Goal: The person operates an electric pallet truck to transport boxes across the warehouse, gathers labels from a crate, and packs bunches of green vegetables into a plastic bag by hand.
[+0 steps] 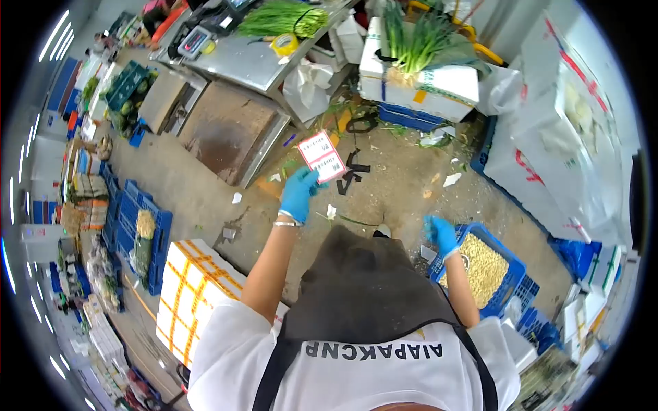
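Note:
My left hand (299, 196), in a blue glove, pinches the lower edge of a white label sheet (322, 156) with red borders and dark printing. The sheet is held out over the floor. To the right, my right hand (441, 234), also gloved in blue, has its fingers curled together; whether something small is in them I cannot make out. It is beside the upper left corner of a blue plastic crate (519, 266). Many pale yellowish pieces, like bean sprouts (481, 268), fill the crate, and my right forearm passes over its left side.
Green onions (284, 18) and yellow tape (284, 45) lie on a metal table (236, 65). Leeks (415, 44) rest on a white foam box (456, 85). A yellow-taped foam box (181, 301) stands at lower left, near blue pallets (161, 236). Wrapped white stacks (548, 157) stand right.

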`<state>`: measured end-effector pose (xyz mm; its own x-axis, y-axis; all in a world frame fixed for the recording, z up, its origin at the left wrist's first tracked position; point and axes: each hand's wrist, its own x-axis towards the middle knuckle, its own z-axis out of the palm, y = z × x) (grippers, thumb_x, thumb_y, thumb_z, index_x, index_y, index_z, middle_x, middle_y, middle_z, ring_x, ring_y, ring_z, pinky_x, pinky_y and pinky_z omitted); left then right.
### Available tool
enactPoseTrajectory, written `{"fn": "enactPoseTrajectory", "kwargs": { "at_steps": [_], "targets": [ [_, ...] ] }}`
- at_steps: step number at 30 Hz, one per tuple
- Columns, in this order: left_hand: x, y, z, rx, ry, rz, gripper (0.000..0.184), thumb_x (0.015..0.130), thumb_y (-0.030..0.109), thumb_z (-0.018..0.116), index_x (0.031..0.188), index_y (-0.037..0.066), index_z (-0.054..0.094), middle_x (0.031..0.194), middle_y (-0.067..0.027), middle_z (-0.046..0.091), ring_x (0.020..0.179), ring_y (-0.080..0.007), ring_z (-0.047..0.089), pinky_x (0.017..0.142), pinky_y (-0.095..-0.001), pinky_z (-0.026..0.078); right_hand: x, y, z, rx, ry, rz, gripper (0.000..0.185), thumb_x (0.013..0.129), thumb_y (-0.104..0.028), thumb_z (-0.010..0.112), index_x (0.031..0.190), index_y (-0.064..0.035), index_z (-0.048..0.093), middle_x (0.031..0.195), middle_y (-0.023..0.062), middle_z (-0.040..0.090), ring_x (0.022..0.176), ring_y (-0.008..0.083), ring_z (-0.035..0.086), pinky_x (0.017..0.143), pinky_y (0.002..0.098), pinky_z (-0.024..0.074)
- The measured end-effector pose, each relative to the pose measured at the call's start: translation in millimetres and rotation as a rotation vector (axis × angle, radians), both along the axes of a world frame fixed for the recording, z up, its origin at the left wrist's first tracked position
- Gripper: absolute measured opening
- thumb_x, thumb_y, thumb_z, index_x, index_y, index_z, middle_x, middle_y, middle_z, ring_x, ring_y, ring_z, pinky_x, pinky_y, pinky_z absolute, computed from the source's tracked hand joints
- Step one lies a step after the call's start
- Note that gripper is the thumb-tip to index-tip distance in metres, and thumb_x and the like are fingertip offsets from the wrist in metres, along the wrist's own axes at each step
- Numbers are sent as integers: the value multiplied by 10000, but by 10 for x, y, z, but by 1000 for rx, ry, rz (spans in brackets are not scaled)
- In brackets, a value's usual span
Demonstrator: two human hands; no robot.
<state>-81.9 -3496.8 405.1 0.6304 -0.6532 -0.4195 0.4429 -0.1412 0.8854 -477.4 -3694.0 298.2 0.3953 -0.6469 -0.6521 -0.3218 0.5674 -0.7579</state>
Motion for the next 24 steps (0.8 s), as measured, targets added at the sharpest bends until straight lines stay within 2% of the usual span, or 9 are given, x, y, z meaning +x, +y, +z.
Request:
{"fn": "enactPoseTrajectory", "kwargs": {
  "at_steps": [7,11,12,13,14,16,18,20,24],
  "targets": [
    [1463,-475,-53,-16,1,288,206,879,155,628,1042,30,625,802,-30,652,634,-99,611,538,-209,401,2601,-1433,847,-251,-51,364,298,938,-330,530,1073,-110,680,850,15,648,659,101,575,590,247,460],
    [2696,-839,-389,-29,-20,435,297,831,107,644,1100,-9,600,810,-63,636,624,-149,606,538,-255,446,3617,-1518,649,-263,-94,446,302,941,-326,534,1077,-99,678,853,16,652,659,97,579,596,236,457],
    [3130,-882,-700,-23,-63,427,295,830,103,637,1101,-8,596,799,-61,636,609,-142,600,524,-250,436,3758,-1531,493,-185,-72,441,297,940,-323,536,1071,-96,676,862,24,655,665,101,585,603,238,462],
    [3329,-1019,-474,15,-41,415,244,833,90,624,1059,2,602,779,-49,632,595,-128,586,519,-239,426,3827,-1488,322,-96,-48,435,293,939,-319,538,1065,-93,675,870,31,658,672,104,590,611,240,467],
    [3680,-1120,-677,20,-93,454,185,838,76,608,1012,13,602,776,-45,637,596,-116,583,505,-226,411,3935,-1435,245,-72,26,500,293,936,-320,544,1059,-87,672,876,43,660,679,117,596,626,251,479],
    [4409,-1262,-1092,-44,-48,430,218,835,26,589,1049,-14,582,816,-61,635,647,-122,606,524,-219,421,4176,-1448,253,-27,112,589,293,930,-319,554,1048,-76,667,879,60,660,688,139,604,650,269,497],
    [4760,-1560,-1080,30,-58,545,164,866,13,556,1019,-18,610,764,-51,630,597,-89,547,485,-193,375,4296,-1364,271,67,142,623,293,922,-316,565,1038,-66,666,872,70,659,693,156,610,668,284,509],
    [5293,-1702,-1416,43,32,461,234,857,-33,548,1087,-76,544,868,-110,629,738,-186,651,582,-245,496,4421,-1488,205,3,171,665,274,915,-295,579,1009,-51,660,870,68,650,708,166,612,674,297,513],
    [5840,-2066,-2039,88,214,486,205,900,-2,524,1082,-96,541,965,-172,619,771,-257,649,659,-308,580,4634,-1941,23,15,194,523,265,912,-283,582,1001,-44,657,834,61,637,682,148,588,665,284,507]
  ]
}}
